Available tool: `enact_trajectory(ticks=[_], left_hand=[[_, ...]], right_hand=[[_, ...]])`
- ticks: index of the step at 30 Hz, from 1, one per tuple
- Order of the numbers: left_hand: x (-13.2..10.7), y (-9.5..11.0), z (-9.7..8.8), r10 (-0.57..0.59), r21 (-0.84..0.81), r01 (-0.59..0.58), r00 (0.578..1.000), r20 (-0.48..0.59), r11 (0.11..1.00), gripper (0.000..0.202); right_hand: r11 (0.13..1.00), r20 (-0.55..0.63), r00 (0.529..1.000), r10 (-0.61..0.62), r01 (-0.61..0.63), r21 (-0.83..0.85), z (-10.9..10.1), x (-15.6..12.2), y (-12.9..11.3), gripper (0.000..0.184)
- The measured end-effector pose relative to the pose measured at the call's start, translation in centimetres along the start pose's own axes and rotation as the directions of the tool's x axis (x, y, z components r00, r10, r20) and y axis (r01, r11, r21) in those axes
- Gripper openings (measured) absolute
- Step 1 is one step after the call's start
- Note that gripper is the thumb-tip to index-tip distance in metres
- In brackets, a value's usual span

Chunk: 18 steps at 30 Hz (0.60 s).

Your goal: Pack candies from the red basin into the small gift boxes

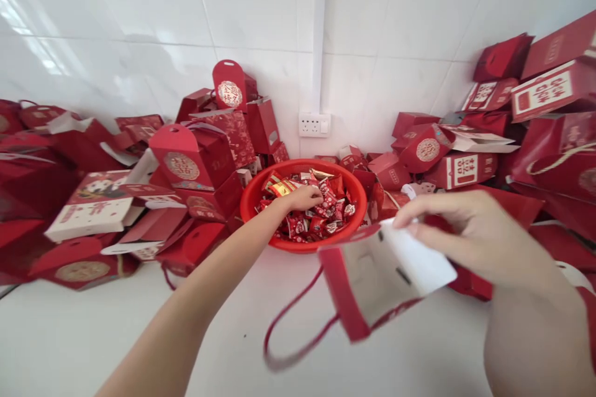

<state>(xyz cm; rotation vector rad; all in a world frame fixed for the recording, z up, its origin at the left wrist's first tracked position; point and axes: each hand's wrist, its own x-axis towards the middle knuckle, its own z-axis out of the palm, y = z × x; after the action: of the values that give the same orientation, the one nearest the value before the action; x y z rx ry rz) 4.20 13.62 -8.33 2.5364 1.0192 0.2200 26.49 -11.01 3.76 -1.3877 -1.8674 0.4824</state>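
A round red basket [261,189] full of wrapped candies [321,220] sits on the white table near the wall. My left hand [303,197] reaches into it, fingers curled down onto the candies; what it grips is hidden. My right hand [459,226] pinches the white inner flap of an open red gift box [372,276], held tilted above the table in front of the basket. A red cord handle [288,329] hangs from the box.
Piles of red gift boxes and bags crowd the table at the left [186,164] and at the right [465,167], stacked against the white tiled wall. A wall socket [314,124] sits behind the basket. Bare white tabletop [69,335] lies at the front left.
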Motion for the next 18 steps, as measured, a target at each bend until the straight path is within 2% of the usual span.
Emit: enact_trajectory(ticks=[2,3,5,7,9,13,14,15,16,18], left_hand=[[-0.1,0.0,0.0,-0.011,0.004,0.011,1.000,0.002,1.000,0.029],[-0.1,0.1,0.0,-0.015,0.006,0.015,1.000,0.001,1.000,0.029],[-0.2,0.1,-0.1,-0.021,0.009,0.021,1.000,-0.003,1.000,0.030],[-0.3,0.2,-0.1,-0.021,0.008,0.021,1.000,-0.004,1.000,0.030],[-0.3,0.2,-0.1,-0.019,0.002,0.019,1.000,0.000,1.000,0.030],[-0.4,0.2,-0.1,-0.018,-0.016,0.019,1.000,0.012,1.000,0.028],[-0.4,0.1,-0.1,-0.018,-0.022,0.019,1.000,0.016,1.000,0.027],[-0.3,0.1,-0.1,-0.019,-0.027,0.019,1.000,0.019,0.999,0.026],[-0.4,0.1,-0.1,-0.019,-0.031,0.020,1.000,0.020,0.999,0.025],[-0.4,0.1,0.0,-0.021,-0.033,0.021,1.000,0.014,0.999,0.023]], right_hand=[[1.000,0.240,0.971,0.008,-0.015,0.026,2.4,0.5,-0.2,0.018],[0.999,0.353,0.936,0.008,-0.020,0.031,3.7,0.9,-0.2,0.020],[0.999,0.492,0.869,-0.053,0.045,0.028,6.3,1.9,0.1,0.025],[0.993,0.549,0.831,-0.095,0.120,-0.009,8.6,2.9,0.4,0.028],[0.986,0.554,0.827,-0.096,0.155,-0.062,10.0,3.7,0.6,0.029],[0.984,0.599,0.792,-0.120,0.177,-0.036,9.9,5.2,0.7,0.019],[0.989,0.594,0.795,-0.126,0.151,0.009,9.6,5.9,0.8,0.017],[0.992,0.563,0.817,-0.123,0.104,0.065,9.2,6.8,1.1,0.019],[0.991,0.473,0.875,-0.104,0.049,0.126,8.9,7.8,1.7,0.022],[0.970,0.260,0.962,-0.081,0.016,0.243,8.8,10.2,3.3,0.021]])
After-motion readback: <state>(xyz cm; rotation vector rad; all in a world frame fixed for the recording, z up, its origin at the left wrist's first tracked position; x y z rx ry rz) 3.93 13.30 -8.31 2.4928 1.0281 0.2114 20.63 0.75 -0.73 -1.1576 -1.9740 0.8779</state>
